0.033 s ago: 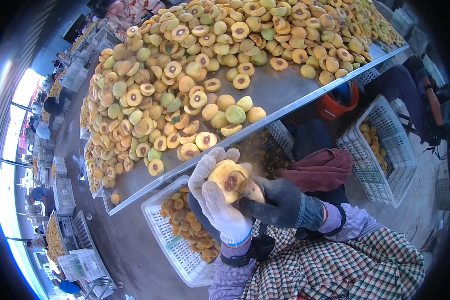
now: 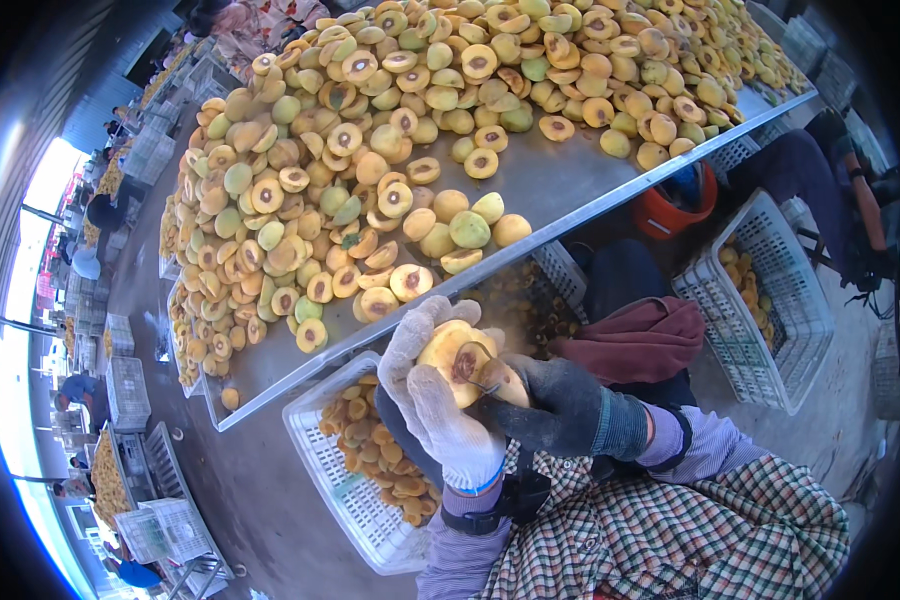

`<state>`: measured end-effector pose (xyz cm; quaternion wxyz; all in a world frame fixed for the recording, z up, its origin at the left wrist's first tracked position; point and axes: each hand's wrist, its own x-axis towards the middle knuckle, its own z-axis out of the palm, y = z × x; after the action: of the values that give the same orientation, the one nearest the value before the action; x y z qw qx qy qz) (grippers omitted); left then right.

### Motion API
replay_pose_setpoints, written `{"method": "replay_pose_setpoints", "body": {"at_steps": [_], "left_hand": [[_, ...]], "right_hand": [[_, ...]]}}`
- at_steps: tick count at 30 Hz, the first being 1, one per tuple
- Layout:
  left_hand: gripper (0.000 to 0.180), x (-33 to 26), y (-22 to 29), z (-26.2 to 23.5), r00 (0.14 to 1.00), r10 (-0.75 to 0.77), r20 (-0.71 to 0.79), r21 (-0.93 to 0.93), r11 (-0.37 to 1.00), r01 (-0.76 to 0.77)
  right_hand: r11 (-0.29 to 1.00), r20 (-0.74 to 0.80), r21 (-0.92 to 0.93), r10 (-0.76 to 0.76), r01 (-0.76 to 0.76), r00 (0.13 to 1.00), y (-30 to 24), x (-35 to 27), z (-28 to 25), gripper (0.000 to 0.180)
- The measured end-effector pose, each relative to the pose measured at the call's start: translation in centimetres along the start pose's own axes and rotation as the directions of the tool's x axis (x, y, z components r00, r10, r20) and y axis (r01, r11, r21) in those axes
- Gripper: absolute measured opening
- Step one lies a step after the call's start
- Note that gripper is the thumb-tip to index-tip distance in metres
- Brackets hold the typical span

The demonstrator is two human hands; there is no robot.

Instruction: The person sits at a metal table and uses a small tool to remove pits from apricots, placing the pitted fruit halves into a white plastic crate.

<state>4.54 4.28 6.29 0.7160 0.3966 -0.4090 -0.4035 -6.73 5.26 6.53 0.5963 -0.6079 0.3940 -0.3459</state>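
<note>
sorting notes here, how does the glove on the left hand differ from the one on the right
The left hand wears a white knit glove; the right hand wears a dark grey one. The left hand cups the peach half from below, while the right hand presses a small tool into its pit. Both gloves are knitted, and both touch the same fruit.

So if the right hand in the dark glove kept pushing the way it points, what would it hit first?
The right hand points left, so it would first meet the halved peach cupped in the left hand; a small tool seems already in its pit.
</note>
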Motion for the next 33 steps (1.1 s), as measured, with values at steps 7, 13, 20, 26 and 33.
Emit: {"method": "replay_pose_setpoints", "body": {"at_steps": [7, 13, 20, 26, 33], "left_hand": [[0.040, 0.8, 0.1, -0.7, 0.942, 0.185, 0.281, 0.212, 0.945, -0.249], [0.036, 1.5, 0.4, -0.6, 0.775, 0.372, 0.510, 0.413, 0.685, -0.600], [0.033, 2.3, 0.8, -0.2, 0.889, 0.096, 0.448, 0.297, 0.922, -0.249], [0.035, 2.8, 0.1, 0.8, 0.926, -0.106, 0.362, 0.091, 0.993, 0.078], [0.028, 3.8, 0.5, 0.0, 0.830, -0.247, 0.501, 0.233, 0.962, 0.145]], "right_hand": [[0.833, 0.280, 0.465, 0.182, -0.299, 0.943, -0.6, 0.0, -1.3, 0.028], [0.693, 0.418, 0.614, 0.121, -0.378, 0.900, 0.6, 0.0, -2.9, 0.027], [0.641, 0.443, 0.666, 0.072, -0.382, 0.894, 1.8, 0.0, -3.0, 0.026], [0.637, 0.453, 0.608, 0.211, -0.473, 0.866, 0.8, 0.1, -3.1, 0.030], [0.426, 0.555, 0.736, 0.067, -0.527, 0.829, 2.0, -0.1, -3.1, 0.031]]}}
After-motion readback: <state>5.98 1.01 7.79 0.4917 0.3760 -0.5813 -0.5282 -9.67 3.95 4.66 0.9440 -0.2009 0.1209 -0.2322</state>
